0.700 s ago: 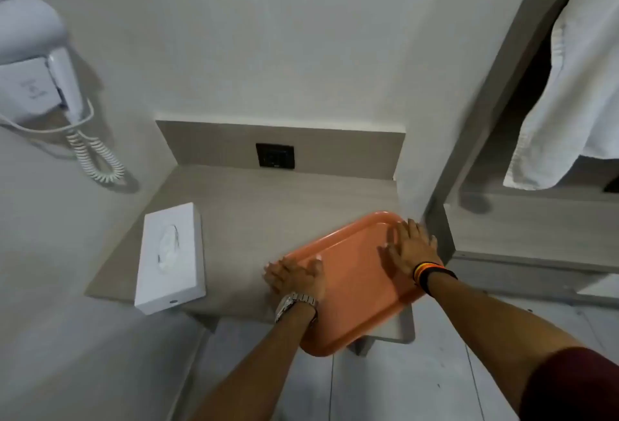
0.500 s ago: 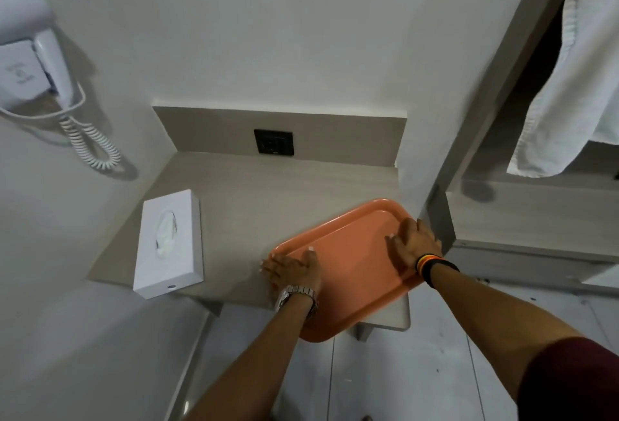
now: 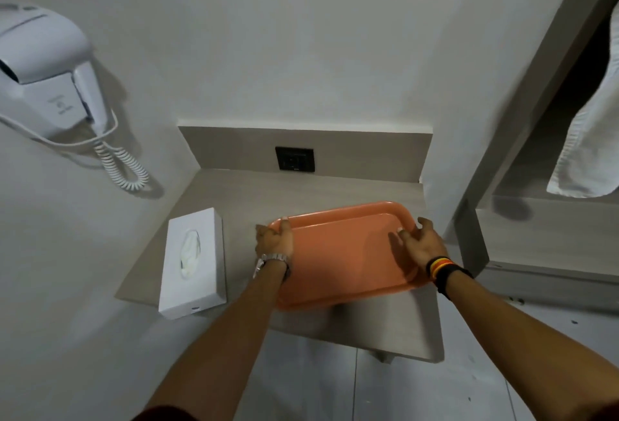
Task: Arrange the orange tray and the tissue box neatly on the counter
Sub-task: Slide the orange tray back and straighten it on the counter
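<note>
The orange tray (image 3: 341, 253) lies flat on the right half of the beige counter (image 3: 351, 323), its long side nearly parallel to the back wall. My left hand (image 3: 275, 240) holds the tray's left rim near the far corner. My right hand (image 3: 420, 246) curls over the right rim, fingers spread. The white tissue box (image 3: 207, 229) lies lengthwise at the counter's left edge, a tissue poking from its slot, and its near end slightly overhangs the front edge. A gap of bare counter separates box and tray.
A black wall socket (image 3: 294, 159) sits in the backsplash behind the tray. A white hair dryer (image 3: 43, 69) with coiled cord hangs on the left wall. A wooden post (image 3: 469, 226) borders the counter's right side, with a white towel (image 3: 593, 139) hanging beyond it.
The tray was turned from a diagonal position overhanging the front edge to nearly square and pushed back onto the counter. Both hands shifted from lying flat on it to its side rims.
</note>
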Motion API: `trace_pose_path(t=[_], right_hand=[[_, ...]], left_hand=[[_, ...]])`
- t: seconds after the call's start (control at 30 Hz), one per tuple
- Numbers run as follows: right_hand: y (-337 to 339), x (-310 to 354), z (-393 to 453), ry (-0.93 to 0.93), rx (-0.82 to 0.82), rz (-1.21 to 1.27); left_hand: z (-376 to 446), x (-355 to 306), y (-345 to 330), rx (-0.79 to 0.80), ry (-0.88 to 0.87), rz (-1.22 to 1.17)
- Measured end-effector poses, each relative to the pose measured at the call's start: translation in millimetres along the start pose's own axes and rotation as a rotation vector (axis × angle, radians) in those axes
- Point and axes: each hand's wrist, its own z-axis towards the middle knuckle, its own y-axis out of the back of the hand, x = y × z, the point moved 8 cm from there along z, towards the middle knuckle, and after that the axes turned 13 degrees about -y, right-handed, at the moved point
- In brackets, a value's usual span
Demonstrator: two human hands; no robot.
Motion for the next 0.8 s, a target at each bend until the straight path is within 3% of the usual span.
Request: trace_pose_path(t=[0.3, 0.63, 0.7, 0.8], right_hand=[[-48, 37, 17, -0.095, -0.016, 0.162], [-67, 35, 28, -0.136, -0.041, 0.245], [-69, 33, 15, -0.1, -0.072, 0.21], [-73, 30, -22, 0.126, -0.184, 0.031]], left_hand=[[119, -14, 13, 0.042, -0.066, -0.033], [158, -3, -2, 0.183, -0.149, -0.059], [146, 0, 0, 0.189, -0.222, -0.005], [109, 8, 2, 0.171, -0.389, 0.166]])
